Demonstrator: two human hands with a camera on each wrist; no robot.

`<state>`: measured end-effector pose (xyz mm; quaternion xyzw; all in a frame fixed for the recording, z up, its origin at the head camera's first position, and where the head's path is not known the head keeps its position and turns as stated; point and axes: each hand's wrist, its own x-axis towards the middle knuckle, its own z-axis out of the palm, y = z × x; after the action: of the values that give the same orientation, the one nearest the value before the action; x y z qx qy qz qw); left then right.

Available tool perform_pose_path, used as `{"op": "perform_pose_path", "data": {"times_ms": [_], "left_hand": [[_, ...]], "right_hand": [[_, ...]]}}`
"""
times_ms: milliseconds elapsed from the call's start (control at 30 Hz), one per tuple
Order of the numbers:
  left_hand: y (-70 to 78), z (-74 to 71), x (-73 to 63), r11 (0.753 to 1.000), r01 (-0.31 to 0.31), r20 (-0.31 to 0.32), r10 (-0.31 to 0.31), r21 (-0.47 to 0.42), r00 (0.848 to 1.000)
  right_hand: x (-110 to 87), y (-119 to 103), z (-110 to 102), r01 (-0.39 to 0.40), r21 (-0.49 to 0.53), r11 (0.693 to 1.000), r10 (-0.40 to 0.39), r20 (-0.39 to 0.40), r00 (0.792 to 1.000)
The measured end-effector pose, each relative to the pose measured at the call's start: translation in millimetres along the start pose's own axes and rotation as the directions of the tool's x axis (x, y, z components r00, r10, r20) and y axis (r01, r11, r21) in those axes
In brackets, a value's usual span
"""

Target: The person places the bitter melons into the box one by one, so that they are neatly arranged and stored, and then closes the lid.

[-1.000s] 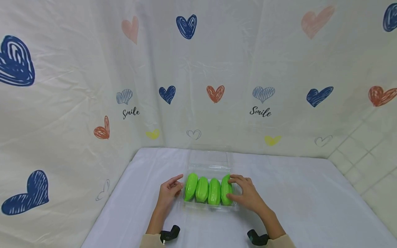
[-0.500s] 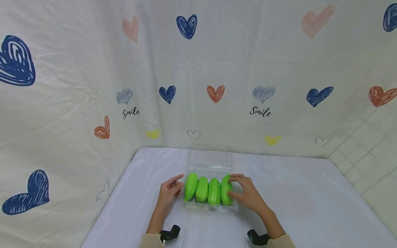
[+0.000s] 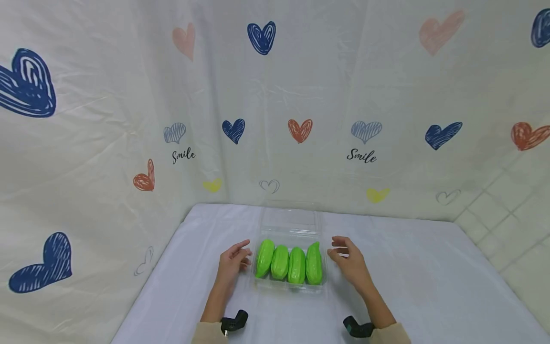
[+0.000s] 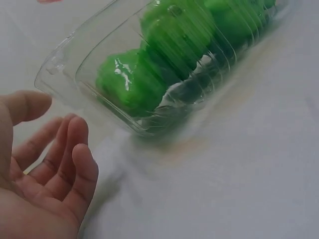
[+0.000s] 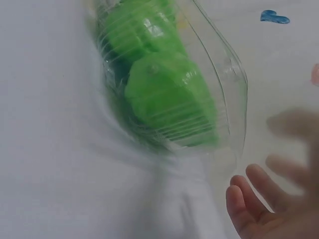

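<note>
A clear plastic clamshell box [image 3: 289, 286] lies on the cloth, its lid [image 3: 290, 220] folded back. Inside, several glossy, bright green, elongated ribbed pieces, like cucumbers or gourds, lie side by side. The rightmost green piece [image 3: 314, 264] has a pointed tip at its far end. Just left of the box is my left hand [image 3: 229, 266], fingers loosely bent and holding nothing. In the left wrist view its thumb [image 4: 32, 105] is close to the box rim. My right hand [image 3: 352, 264] hovers just right of the box, fingers relaxed, apart from the green pieces.
A white cloth [image 3: 421, 277] covers the table. Behind it hangs a pale curtain [image 3: 326, 76] printed with hearts and the word Smile. Black camera mounts [image 3: 234, 321] sit on both wrists.
My right hand has let go of the rightmost green piece and moved right, out of the box. My left hand has shifted slightly left. The box stays in place.
</note>
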<state>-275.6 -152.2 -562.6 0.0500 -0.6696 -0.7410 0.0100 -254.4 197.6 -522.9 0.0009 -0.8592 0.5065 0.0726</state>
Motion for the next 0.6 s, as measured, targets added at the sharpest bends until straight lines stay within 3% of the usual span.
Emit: {"op": "perform_pose_path", "data": {"times_ms": [133,233,433,600], "left_hand": [[11.4,-2.6,5.9,0.997,0.038,-0.052,-0.035,0.064,0.998],[21.5,-2.5,16.1,0.989,0.059,-0.058,-0.051,0.134,0.997],[38.3,1.8,40.4,0.963,0.094,0.021,-0.103,0.253,0.994],[42.1,6.1,58.4,0.947,0.101,0.069,-0.128,0.304,0.989]], "right_hand": [[9.4,3.7,-6.8,-0.065,0.031,0.997,0.064,0.027,0.998],[18.0,2.8,-12.2,-0.111,0.074,0.991,0.106,0.061,0.992],[36.1,2.1,-14.3,-0.177,0.146,0.973,0.158,0.134,0.978],[48.2,-0.3,-9.1,-0.208,0.159,0.965,0.178,0.187,0.966]]}}
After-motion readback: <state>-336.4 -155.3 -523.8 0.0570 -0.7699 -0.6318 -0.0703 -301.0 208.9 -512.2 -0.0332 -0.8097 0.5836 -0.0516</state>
